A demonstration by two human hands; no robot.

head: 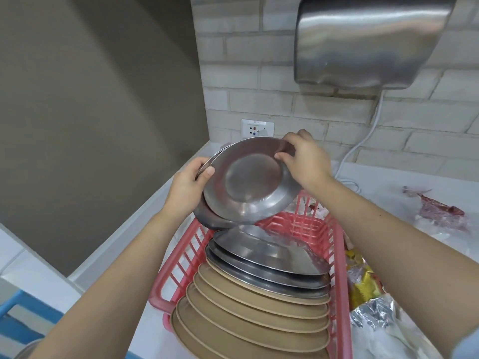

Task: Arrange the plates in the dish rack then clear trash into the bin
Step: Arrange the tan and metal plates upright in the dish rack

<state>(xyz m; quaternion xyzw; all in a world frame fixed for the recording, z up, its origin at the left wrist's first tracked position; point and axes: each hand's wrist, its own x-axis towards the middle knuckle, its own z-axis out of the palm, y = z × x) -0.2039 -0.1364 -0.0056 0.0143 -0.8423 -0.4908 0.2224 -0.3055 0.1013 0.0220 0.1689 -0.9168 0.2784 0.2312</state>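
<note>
A pink plastic dish rack [337, 257] stands on the white counter. Several tan plates [248, 314] fill its near end, leaning in a row, and steel plates [269, 257] lean behind them. Above the rack's far end I hold a small stack of steel plates [248, 182], tilted toward me. My left hand [189, 185] grips the stack's left rim. At the upper right, my right hand [303, 159] pinches the rim of the front plate. The plates behind the front one are mostly hidden.
Trash lies on the counter right of the rack: gold and silver foil wrappers [368, 288], clear plastic and a red wrapper [440, 208]. A steel hand dryer [368, 40] hangs on the brick wall, its white cord [363, 141] trailing down. A wall socket [256, 128] sits behind the plates.
</note>
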